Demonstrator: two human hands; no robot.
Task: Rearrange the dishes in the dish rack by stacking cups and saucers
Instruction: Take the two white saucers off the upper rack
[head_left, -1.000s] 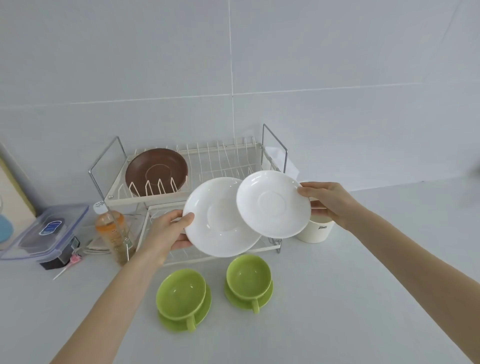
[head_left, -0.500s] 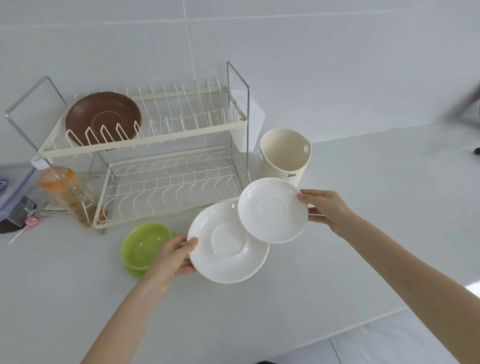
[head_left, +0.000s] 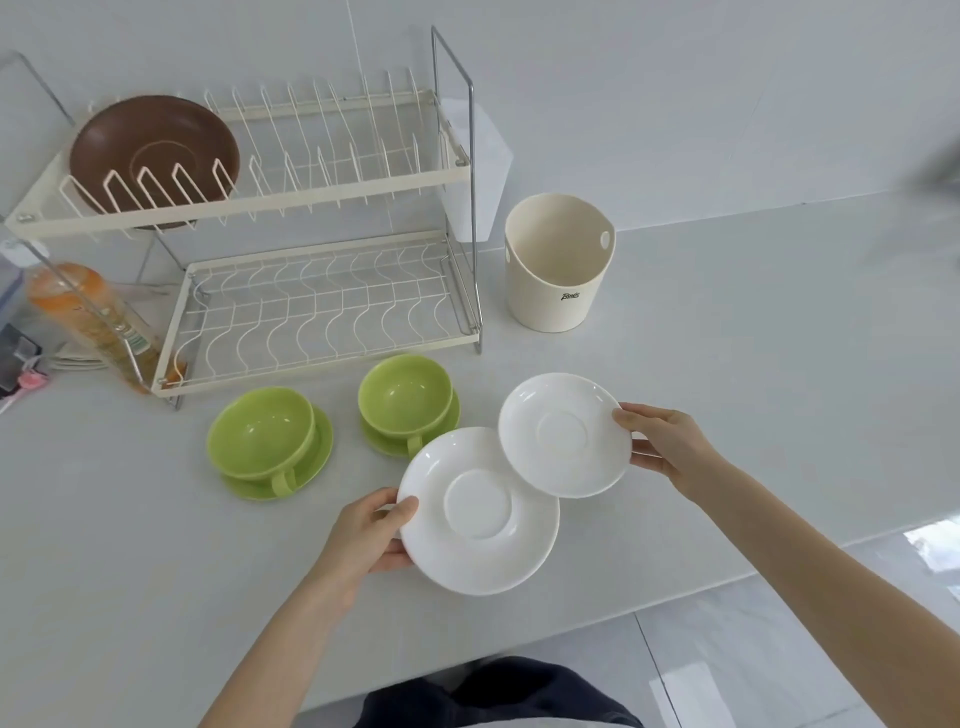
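My left hand (head_left: 371, 535) grips the left rim of a large white saucer (head_left: 478, 512) low over the counter. My right hand (head_left: 660, 444) pinches the right rim of a smaller white saucer (head_left: 563, 434), whose lower left edge overlaps the large one. Two green cups sit on green saucers: the left cup (head_left: 262, 434) and the right cup (head_left: 405, 397), both in front of the two-tier dish rack (head_left: 322, 202). A brown plate (head_left: 153, 156) stands in the rack's upper tier at the left. The lower tier holds nothing.
A cream utensil holder (head_left: 558, 260) stands right of the rack. An orange bottle (head_left: 91, 317) and small clutter lie to the rack's left. The white counter (head_left: 727, 364) ends in an edge at the lower right, with floor tiles beyond.
Both saucers have come down from in front of the rack to just above the counter near me. The camera has tilted downward, showing both green cups and my lap.
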